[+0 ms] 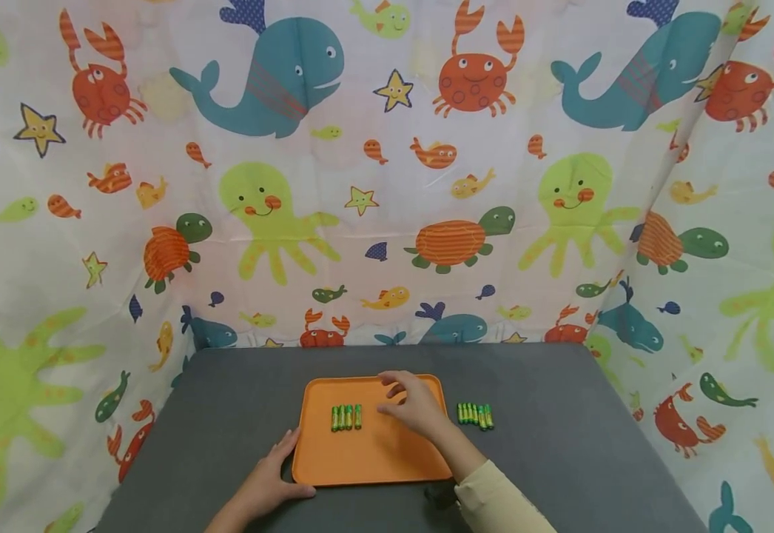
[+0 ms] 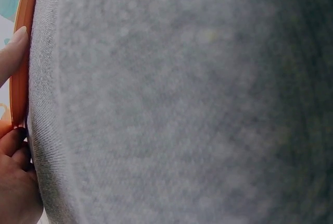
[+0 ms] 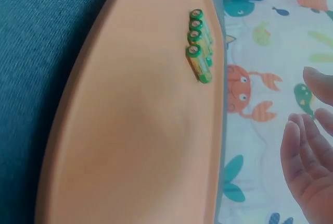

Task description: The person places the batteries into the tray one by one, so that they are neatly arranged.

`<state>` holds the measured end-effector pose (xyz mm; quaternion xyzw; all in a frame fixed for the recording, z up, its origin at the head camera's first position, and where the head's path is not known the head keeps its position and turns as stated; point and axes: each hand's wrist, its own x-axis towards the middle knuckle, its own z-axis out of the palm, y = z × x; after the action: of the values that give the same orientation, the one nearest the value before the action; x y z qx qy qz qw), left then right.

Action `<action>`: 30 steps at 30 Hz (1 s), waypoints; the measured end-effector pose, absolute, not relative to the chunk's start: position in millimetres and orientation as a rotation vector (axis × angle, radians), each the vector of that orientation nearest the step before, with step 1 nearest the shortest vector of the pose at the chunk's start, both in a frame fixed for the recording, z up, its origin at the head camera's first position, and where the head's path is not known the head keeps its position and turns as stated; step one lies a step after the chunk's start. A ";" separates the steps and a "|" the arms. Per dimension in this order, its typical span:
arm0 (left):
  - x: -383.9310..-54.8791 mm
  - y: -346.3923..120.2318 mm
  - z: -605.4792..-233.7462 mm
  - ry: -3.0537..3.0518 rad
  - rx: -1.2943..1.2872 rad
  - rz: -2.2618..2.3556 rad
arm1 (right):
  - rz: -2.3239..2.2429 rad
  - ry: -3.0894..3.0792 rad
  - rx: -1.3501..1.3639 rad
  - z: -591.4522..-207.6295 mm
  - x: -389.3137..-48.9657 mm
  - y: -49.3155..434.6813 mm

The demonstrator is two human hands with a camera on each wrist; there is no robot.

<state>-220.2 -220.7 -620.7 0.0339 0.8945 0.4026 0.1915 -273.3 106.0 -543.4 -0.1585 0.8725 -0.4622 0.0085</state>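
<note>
An orange tray (image 1: 374, 463) lies flat on the grey table. Toward its left half, several green-and-yellow batteries (image 1: 341, 418) stand side by side in a row; the right wrist view shows these batteries (image 3: 197, 41) with their round ends toward the camera. My left hand (image 1: 263, 477) rests at the tray's near left corner, index finger along the left side and thumb at the front edge. Over the right part of the tray hovers my right hand (image 1: 416, 407), fingers loosely bent and apart, with nothing between them. In the right wrist view this hand (image 3: 309, 166) appears at the right side.
Just right of the tray, another row of several green batteries (image 1: 475, 415) lies on the grey table (image 1: 547, 444). A curtain (image 1: 387, 296) printed with sea animals surrounds the table at the back and both sides. Below the right wrist is a small dark object (image 1: 440, 494).
</note>
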 end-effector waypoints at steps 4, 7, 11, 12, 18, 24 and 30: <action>-220.0 -222.3 -618.1 2.524 0.095 1.129 | -1.476 2.725 -0.502 -537.6 -269.7 113.4; -220.5 -221.4 -617.9 2.525 0.090 1.122 | -1.503 2.746 -0.506 -534.2 -267.7 122.2; -219.9 -220.6 -617.8 2.514 0.096 1.134 | -1.523 2.794 -0.509 -532.7 -266.3 135.7; -219.5 -220.3 -617.4 2.512 0.097 1.138 | -1.520 2.806 -0.502 -532.6 -265.9 138.8; -220.3 -221.2 -618.3 2.512 0.113 1.145 | -1.488 2.872 -0.464 -532.8 -262.8 154.9; -222.9 -223.7 -620.4 2.492 0.131 1.157 | -1.511 2.902 -0.411 -532.7 -257.9 171.2; -222.4 -223.8 -621.1 2.483 0.124 1.156 | -1.515 2.897 -0.422 -536.8 -253.4 194.1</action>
<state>-222.4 -223.8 -621.1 0.0443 0.8876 0.4133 0.1988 -253.4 194.1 -536.8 -0.1278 0.8762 -0.4582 -0.0771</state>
